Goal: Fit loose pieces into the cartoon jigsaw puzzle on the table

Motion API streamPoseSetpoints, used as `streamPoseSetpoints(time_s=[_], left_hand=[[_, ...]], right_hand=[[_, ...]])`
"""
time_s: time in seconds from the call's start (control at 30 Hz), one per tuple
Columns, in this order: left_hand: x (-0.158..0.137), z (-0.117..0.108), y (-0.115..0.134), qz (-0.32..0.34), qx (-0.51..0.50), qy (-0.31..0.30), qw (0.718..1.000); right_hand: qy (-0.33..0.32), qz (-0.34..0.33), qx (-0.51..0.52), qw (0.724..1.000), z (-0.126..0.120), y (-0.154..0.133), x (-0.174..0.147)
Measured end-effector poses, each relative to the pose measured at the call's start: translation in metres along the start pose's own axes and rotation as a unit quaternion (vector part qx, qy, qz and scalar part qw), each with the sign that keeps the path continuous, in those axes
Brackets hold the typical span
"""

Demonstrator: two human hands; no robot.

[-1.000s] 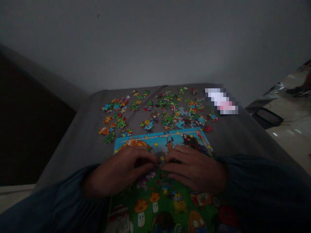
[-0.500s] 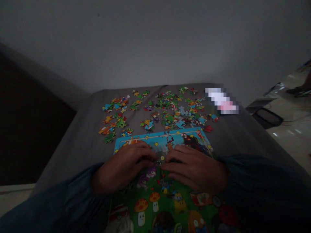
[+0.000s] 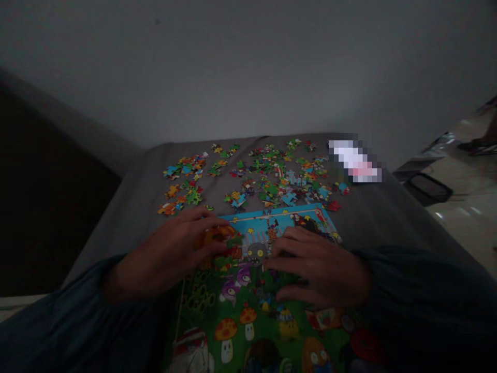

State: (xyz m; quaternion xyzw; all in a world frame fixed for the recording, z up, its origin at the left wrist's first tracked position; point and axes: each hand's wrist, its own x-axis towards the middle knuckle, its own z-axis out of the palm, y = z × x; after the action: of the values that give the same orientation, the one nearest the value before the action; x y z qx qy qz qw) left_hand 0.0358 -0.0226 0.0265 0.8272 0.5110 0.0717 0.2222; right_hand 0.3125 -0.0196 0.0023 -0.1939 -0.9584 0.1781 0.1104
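A cartoon picture board [image 3: 233,324] with mushrooms, a grey face and a blue starry top edge lies in front of me. My left hand [image 3: 171,248] hovers over the board's upper left edge, its fingers stretched out and apart. On the right side of the board rests my right hand [image 3: 318,267], fingers bent and spread, fingertips near the grey face. No piece shows in either hand, though the right palm's underside is hidden. Beyond the board many loose jigsaw pieces [image 3: 267,189] lie scattered, some overlapping.
Grey cloth [image 3: 128,207] covers the surface under the board and pieces. A phone-like item [image 3: 355,161], blurred out, lies at the far right corner. A pale wall [image 3: 248,72] rises behind. Dim light darkens the scene; shiny floor [image 3: 462,223] shows at right.
My left hand has moved left, away from the board's middle, uncovering the grey face and an orange figure. The right hand has shifted slightly right, its fingers spreading a little.
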Motion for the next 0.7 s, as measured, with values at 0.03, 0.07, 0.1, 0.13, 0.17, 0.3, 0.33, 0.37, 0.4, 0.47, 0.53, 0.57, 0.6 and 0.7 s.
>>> streamPoseSetpoints(time_s=[0.03, 0.07, 0.1, 0.13, 0.17, 0.3, 0.33, 0.37, 0.4, 0.47, 0.53, 0.57, 0.6, 0.7], left_hand=[[0.000, 0.002, -0.002, 0.008, 0.008, -0.010, 1.000], [0.000, 0.005, -0.004, 0.014, 0.011, -0.020, 1.000], [0.000, 0.007, -0.005, 0.020, 0.013, -0.027, 0.999], [0.000, 0.009, -0.005, 0.022, 0.013, -0.032, 0.999], [0.001, 0.011, -0.005, 0.023, 0.011, -0.032, 0.999], [0.002, 0.015, -0.006, 0.025, 0.000, -0.028, 0.999], [0.002, 0.015, -0.006, 0.027, -0.003, -0.028, 0.999], [0.002, 0.016, -0.007, 0.031, -0.006, -0.026, 0.999], [0.002, 0.017, -0.007, 0.036, -0.009, -0.024, 0.999], [0.002, 0.019, -0.008, 0.044, -0.017, -0.021, 0.999], [0.002, 0.020, -0.009, 0.045, -0.022, -0.024, 0.998], [0.002, 0.020, -0.008, 0.042, -0.023, -0.026, 0.999], [0.002, 0.019, -0.008, 0.039, -0.024, -0.027, 0.999], [0.001, 0.017, -0.006, 0.032, -0.023, -0.027, 0.999]], right_hand=[[-0.001, -0.001, 0.003, 1.000, 0.001, -0.001, 0.000], [-0.002, -0.002, 0.007, 1.000, 0.002, -0.002, 0.001], [-0.003, -0.003, 0.012, 1.000, 0.002, -0.003, 0.001], [-0.004, -0.004, 0.016, 1.000, 0.003, -0.004, 0.002], [-0.004, -0.004, 0.019, 1.000, 0.004, -0.005, 0.002], [0.011, -0.010, 0.017, 1.000, 0.009, -0.008, 0.004], [0.017, -0.014, 0.015, 1.000, 0.010, -0.008, 0.004], [0.019, -0.018, 0.014, 1.000, 0.011, -0.009, 0.004], [0.018, -0.020, 0.013, 1.000, 0.011, -0.009, 0.005], [0.015, -0.014, 0.011, 1.000, 0.011, -0.009, 0.005], [0.012, -0.005, 0.007, 1.000, 0.011, -0.009, 0.005], [0.013, -0.002, 0.005, 1.000, 0.011, -0.009, 0.005], [0.016, 0.001, 0.003, 1.000, 0.011, -0.009, 0.005], [0.017, 0.002, 0.001, 1.000, 0.011, -0.008, 0.006]])
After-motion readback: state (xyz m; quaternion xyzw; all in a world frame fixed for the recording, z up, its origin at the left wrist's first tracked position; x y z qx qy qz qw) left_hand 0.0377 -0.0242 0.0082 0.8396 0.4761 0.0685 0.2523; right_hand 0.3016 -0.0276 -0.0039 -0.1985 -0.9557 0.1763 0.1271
